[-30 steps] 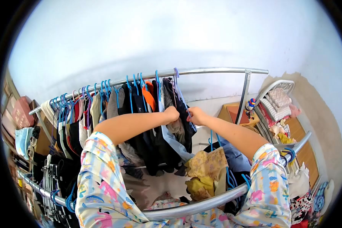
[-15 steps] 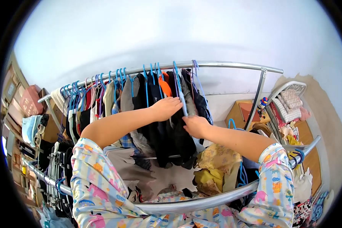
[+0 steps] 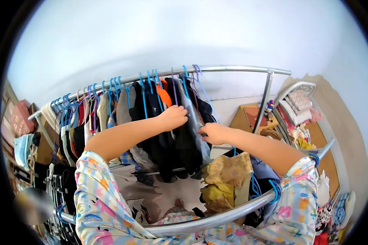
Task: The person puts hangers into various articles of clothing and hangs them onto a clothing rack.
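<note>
A light grey-blue garment (image 3: 195,122) hangs from a blue hanger (image 3: 186,77) on the far rail, between dark clothes. My left hand (image 3: 173,118) lies at its left edge, fingers bent together in front of a black garment (image 3: 186,143). At its right edge is my right hand (image 3: 214,133), with fingers curled in against the cloth. Both hands look closed on the garment, though the fingertips are partly hidden. An orange garment (image 3: 164,96) shows just above my left hand.
The metal far rail (image 3: 241,68) carries several clothes on hangers. A curved near rail (image 3: 216,220) crosses in front of me, with a yellow patterned cloth (image 3: 229,169) beside it. Folded textiles (image 3: 296,106) lie on a white rack at right. Black trousers hang at left.
The view has shifted, so the rack sits further left. The grey-blue garment now shows a broader face, and my hands are slightly further apart at its edges.
</note>
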